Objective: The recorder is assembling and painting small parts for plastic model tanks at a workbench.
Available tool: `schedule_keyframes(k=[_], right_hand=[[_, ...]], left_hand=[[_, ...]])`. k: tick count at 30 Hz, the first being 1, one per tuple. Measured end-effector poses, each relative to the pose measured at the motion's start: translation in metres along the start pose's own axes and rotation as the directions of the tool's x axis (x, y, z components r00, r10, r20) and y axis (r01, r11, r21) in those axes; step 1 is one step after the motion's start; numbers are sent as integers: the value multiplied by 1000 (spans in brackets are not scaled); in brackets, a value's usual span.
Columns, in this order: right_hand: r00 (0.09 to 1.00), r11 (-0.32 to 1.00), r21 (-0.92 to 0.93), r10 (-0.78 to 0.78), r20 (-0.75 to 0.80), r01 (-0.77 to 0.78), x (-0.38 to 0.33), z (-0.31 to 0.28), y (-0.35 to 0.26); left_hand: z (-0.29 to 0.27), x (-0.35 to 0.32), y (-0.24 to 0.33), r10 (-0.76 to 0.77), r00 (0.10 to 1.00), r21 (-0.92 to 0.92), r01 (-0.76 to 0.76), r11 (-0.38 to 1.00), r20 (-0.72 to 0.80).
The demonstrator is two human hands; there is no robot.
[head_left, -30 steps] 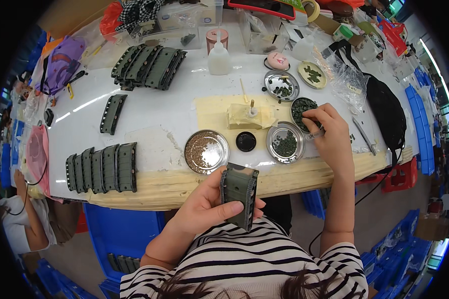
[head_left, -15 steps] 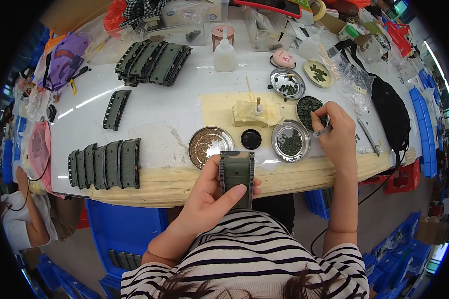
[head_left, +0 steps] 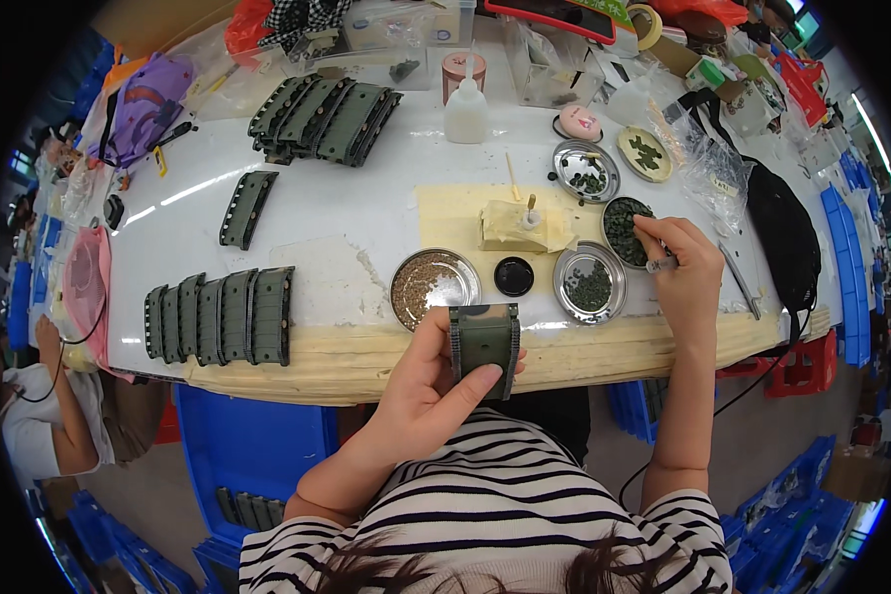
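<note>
My left hand [head_left: 426, 396] holds a dark green rectangular plastic part [head_left: 485, 342] upright just in front of the table's near edge. My right hand [head_left: 681, 272] rests on the table with fingers pinched on a small metal tool [head_left: 661, 264], reaching into a dark round dish of small green pieces [head_left: 624, 226]. Between the hands sit a metal dish of green bits [head_left: 589, 285], a small black cap [head_left: 514, 276] and a metal dish of brown grains [head_left: 434, 287].
A row of green parts [head_left: 218, 319] lies at the left, one alone [head_left: 246, 208] and a stack [head_left: 327, 117] further back. A white squeeze bottle [head_left: 465, 109], a yellow block [head_left: 520, 228], more dishes [head_left: 584, 170] and a black bag [head_left: 787, 247] crowd the right. Another person [head_left: 54, 416] sits at left.
My left hand has raised the green part and turned it from tilted to upright, closer to the table edge. My right hand has stayed at the dark dish.
</note>
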State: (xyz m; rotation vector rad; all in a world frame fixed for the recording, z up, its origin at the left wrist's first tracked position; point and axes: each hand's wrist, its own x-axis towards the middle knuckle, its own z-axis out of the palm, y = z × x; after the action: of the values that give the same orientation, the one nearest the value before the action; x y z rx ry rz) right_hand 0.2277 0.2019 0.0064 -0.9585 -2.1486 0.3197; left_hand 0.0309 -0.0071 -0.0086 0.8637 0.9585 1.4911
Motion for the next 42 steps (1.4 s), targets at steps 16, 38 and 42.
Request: schedule_keyframes(k=[16,38,42], right_hand=[[994,989,104,109,-18,-106,-11,-16,-26],[971,903,400,-216,103,158,-49,13,-75],[859,887,112,-462,223,448,-62,16,-66]], left_hand=[[-2,-1,-3,28,999,48,-30,998,37],[10,-6,5,321,944,648,-195,736,-80],[8,-4,8,391,920,778,-236,582,-14]])
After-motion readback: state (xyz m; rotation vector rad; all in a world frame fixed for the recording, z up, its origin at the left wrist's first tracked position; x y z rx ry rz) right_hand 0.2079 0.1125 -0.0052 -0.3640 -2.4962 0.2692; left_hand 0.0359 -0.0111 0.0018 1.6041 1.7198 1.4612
